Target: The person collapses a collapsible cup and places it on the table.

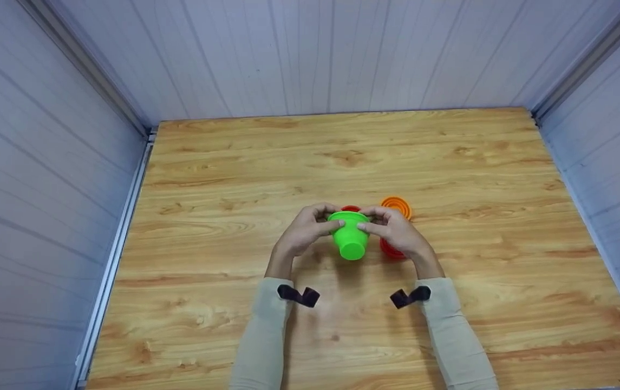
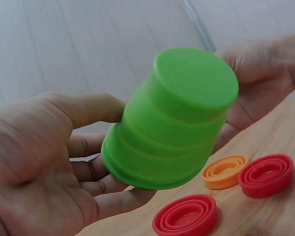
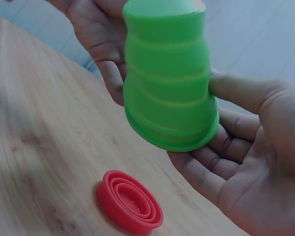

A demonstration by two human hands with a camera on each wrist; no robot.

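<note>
A green collapsible cup is held up above the table, drawn out to its full height, with its wide rim away from me and its base tilted toward me. My left hand grips its left side, the thumb on the wall and fingers under the rim. On the opposite side my right hand holds it the same way. In the left wrist view the stepped wall of the cup shows whole, and the right wrist view shows the ridges of the cup too.
Flattened collapsible cups lie on the wooden table beyond and beside my hands: an orange cup, a red cup and another red cup. Pale panels wall the table at the back and sides.
</note>
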